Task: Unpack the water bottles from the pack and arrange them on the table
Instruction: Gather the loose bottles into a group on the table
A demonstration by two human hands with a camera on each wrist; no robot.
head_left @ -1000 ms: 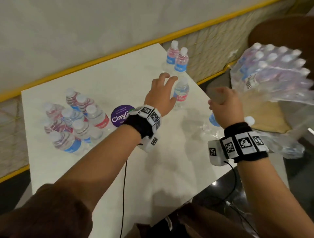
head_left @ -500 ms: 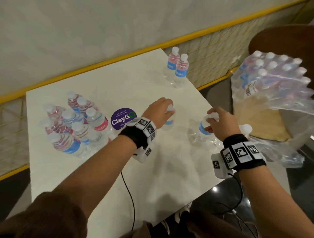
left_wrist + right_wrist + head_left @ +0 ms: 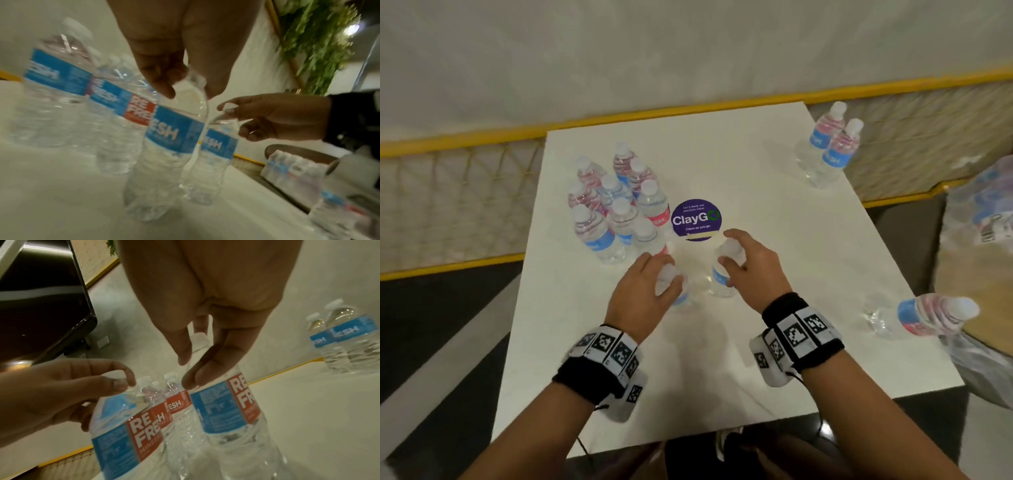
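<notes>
Both hands moved two bottles close to the bottle group (image 3: 616, 205) | left hand (image 3: 640, 294) grips left bottle (image 3: 671, 284) by its top; right hand (image 3: 753, 263) grips right bottle (image 3: 726, 270) by its top | both stand on the desk (image 3: 756, 192)

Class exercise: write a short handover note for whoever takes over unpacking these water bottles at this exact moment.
Left hand grips a bottle by its neck; right hand grips another bottle the same way, both upright at mid-table.
Done: a cluster of bottles stands at the left, a pair at the far right corner.
Left: place these two, move the lone bottle at the right edge, then empty the wrapped pack beyond the table.
</notes>
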